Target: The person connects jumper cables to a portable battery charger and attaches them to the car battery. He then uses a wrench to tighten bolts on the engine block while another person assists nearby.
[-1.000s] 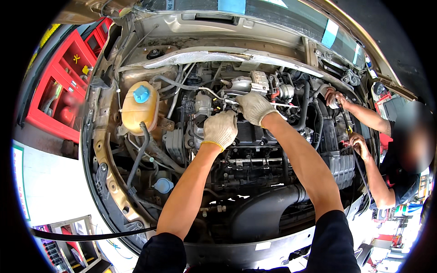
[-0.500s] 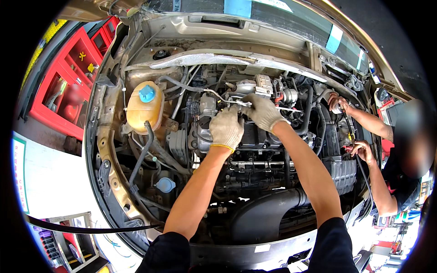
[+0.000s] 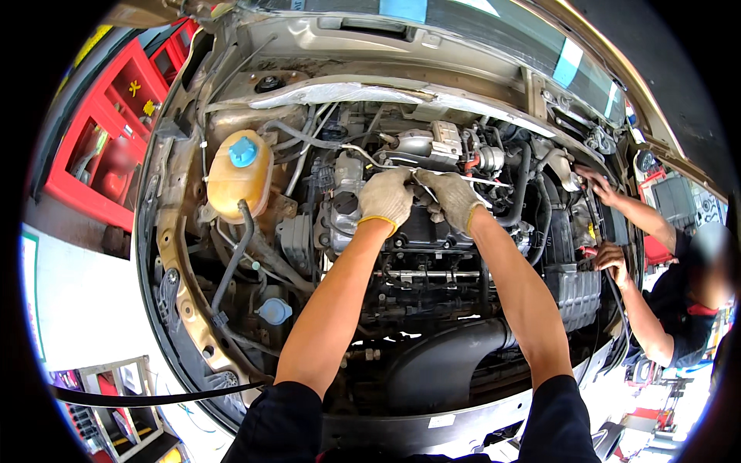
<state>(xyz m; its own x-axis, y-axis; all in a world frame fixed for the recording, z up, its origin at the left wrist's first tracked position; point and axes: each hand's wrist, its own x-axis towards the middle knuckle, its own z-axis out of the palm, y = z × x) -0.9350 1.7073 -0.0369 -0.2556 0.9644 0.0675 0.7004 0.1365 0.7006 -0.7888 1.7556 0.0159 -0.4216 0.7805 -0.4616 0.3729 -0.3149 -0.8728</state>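
Observation:
Both my hands wear pale knitted work gloves and are side by side above the engine (image 3: 421, 228) of a car with its bonnet raised. My left hand (image 3: 386, 197) is closed, its fingertips hidden. My right hand (image 3: 451, 198) touches or nearly touches it, fingers curled inward; what the two hold is too small and covered to make out. Just beyond them runs a thin pale metal rod or pipe (image 3: 488, 181). A silver metal housing (image 3: 417, 142) lies behind the hands, and a dark engine cover (image 3: 421, 228) is below them.
At left stands a yellowed coolant tank (image 3: 240, 181) with a blue cap; a blue-capped filler (image 3: 275, 311) is nearer. A thick black air duct (image 3: 444, 363) crosses the front. A co-worker's hands (image 3: 606, 189) work at the right side. Red cabinets (image 3: 100, 147) stand left of the car.
My hands have come closer together and slightly lower, with the left turned more toward the right. The co-worker's upper hand has opened out and shifted right. The whole view has shifted slightly.

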